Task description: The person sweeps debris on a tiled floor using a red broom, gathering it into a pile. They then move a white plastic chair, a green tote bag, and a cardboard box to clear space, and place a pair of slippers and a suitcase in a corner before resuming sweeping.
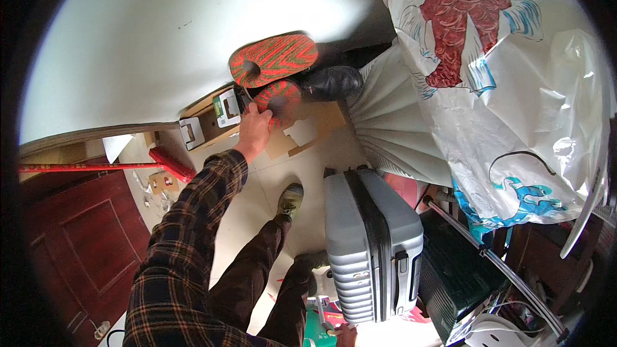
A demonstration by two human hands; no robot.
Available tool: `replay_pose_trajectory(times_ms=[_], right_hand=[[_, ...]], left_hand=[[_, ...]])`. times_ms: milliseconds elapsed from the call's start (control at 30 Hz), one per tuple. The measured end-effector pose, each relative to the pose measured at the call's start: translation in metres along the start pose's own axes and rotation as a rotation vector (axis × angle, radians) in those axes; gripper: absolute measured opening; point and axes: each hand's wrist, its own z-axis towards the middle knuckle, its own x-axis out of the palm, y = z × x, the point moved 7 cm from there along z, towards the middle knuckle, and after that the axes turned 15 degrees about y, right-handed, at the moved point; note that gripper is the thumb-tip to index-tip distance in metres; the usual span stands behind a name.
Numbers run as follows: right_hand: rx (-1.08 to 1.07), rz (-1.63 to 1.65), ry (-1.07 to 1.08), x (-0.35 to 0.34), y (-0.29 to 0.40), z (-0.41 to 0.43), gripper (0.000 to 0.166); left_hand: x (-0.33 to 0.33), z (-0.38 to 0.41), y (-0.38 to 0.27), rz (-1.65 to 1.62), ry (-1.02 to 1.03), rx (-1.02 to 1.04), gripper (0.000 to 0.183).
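Note:
My left hand (255,125), in a dark plaid sleeve, reaches to the near edge of an orange-and-green patterned slipper (279,99). Its fingertips are bent together there; what they pinch is hidden. A matching slipper (274,60) leans sole-like side out against the white panel just behind. Black shoes (332,83) lie to their right. Left of the hand is an open cardboard box (208,125) with white and green card pieces. My right hand (346,336) shows only in part at the bottom edge, beside the end of a pale rod (324,313); its grip is unclear.
A silver suitcase (373,246) stands right of my legs. Flattened cardboard (328,118) lies beyond my foot. A large plastic bag (482,106) with fish drawings hangs at right, above a metal pole (501,267). A red broom (173,164) and a dark red door (91,241) are at left.

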Motion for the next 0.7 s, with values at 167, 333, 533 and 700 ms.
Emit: replay_pose_trajectory(times_ms=[167,333,533,700], right_hand=[[0.025,0.079,-0.062,-0.002,-0.006,0.01,0.034],[0.023,0.111,-0.086,-0.004,-0.009,0.017,0.036],[0.025,0.143,-0.1,-0.002,-0.016,0.021,0.038],[0.03,0.175,-0.122,-0.003,-0.031,0.024,0.041]], left_hand=[[-0.04,-0.026,-0.058,-0.293,-0.083,0.181,0.029],[-0.071,0.001,-0.117,-0.443,-0.171,0.359,0.03],[-0.096,0.065,-0.157,-0.394,-0.161,0.21,0.034],[-0.103,0.112,-0.154,-0.321,-0.052,0.044,0.042]])
